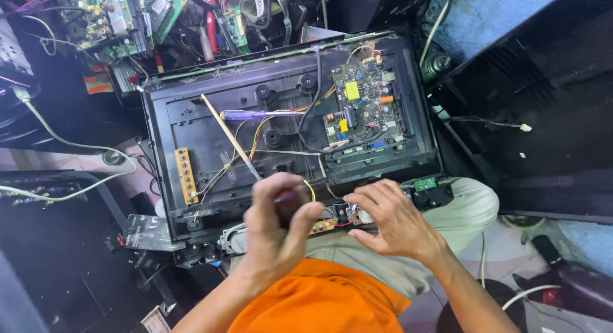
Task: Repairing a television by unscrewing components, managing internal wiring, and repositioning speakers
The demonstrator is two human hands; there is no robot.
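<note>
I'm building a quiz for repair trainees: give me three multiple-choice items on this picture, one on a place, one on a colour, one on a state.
1. Where does the green circuit board sit in the open black casing?
A. Far right part
B. Near left corner
C. Outside it

2. What colour is the screwdriver lying in the casing?
A. Red
B. Clear purple
C. Yellow

3. How is the left hand?
A. Flat and open
B. Out of view
C. Fingers closed around a dark tool handle

Answers: 1 A, the board fills the casing's far right part. 2 B, its handle is see-through purple. 3 C, the fingers curl round a handle, while the right hand rests spread on parts at the near edge.
</note>
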